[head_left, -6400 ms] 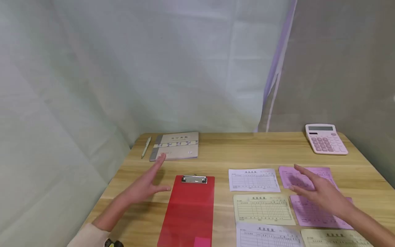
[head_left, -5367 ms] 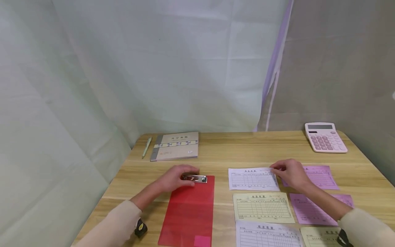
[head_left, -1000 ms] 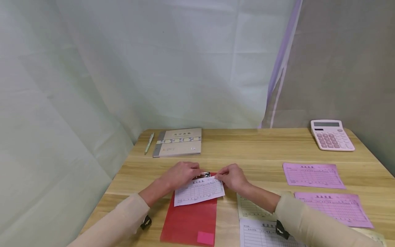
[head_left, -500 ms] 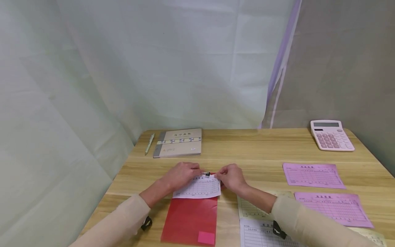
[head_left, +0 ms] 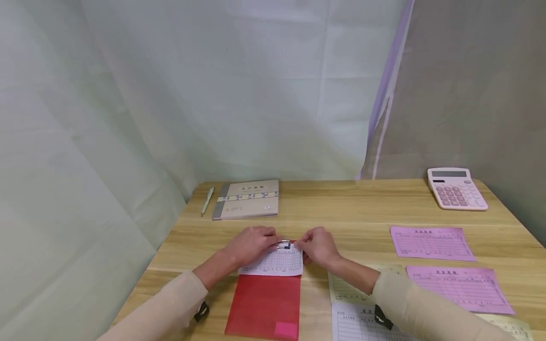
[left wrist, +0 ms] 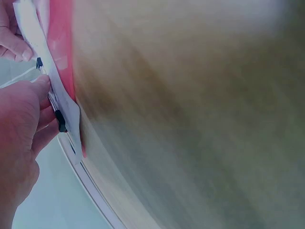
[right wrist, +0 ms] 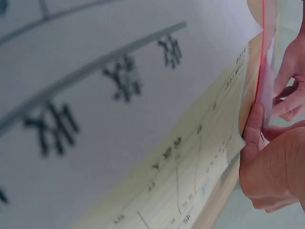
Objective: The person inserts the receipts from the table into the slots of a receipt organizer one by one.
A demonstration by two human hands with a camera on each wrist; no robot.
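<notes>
Head view: left hand [head_left: 253, 244] grips metal clip [head_left: 284, 244] on red clipboard [head_left: 263, 304]. Right hand [head_left: 320, 246] pinches upper right corner of white slip [head_left: 278, 263] lying across clipboard.

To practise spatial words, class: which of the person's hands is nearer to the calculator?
Right. The right hand is to the front-left of the calculator, at the white slip's upper right corner; the left hand is farther left, at the metal clip.

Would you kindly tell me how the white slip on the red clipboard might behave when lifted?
The white slip looks floppy, as it curves in the left wrist view. Its thin edge suggests it is light and might crease easily.
</notes>
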